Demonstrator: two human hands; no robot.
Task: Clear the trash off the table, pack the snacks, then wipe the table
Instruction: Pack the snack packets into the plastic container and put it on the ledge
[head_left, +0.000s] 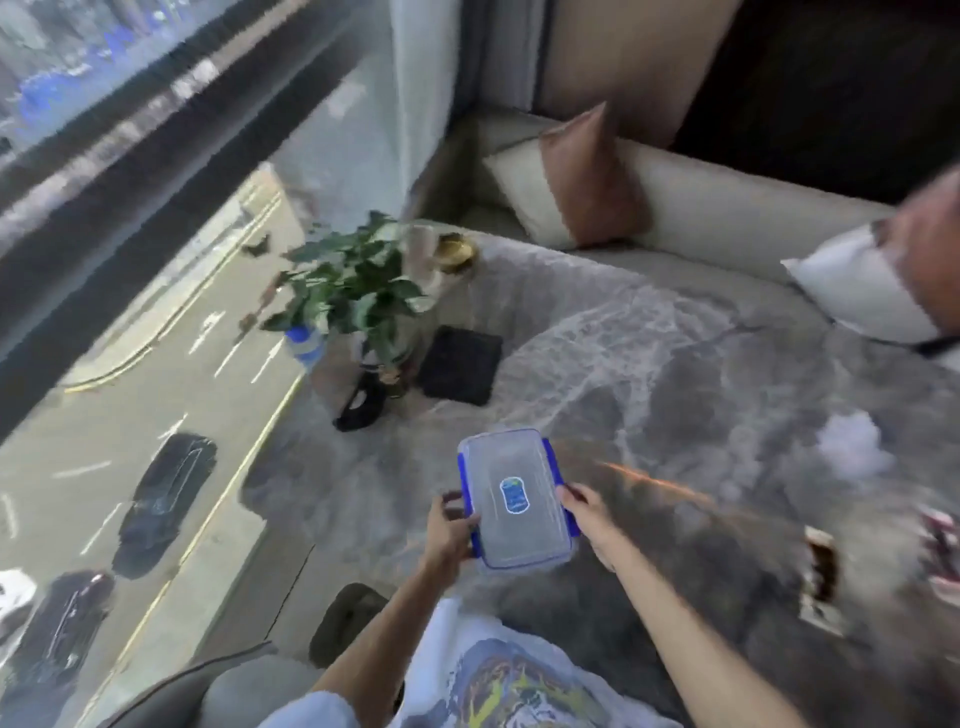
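We hold clear rect. plastic box w/ blue clips, lid on, betw. both hands | left hand curled round its left edge | right hand grips right edge | box over near edge of grey marbled table; resting or lifted, can't tell | white crumpled tissue on table, well apart to right
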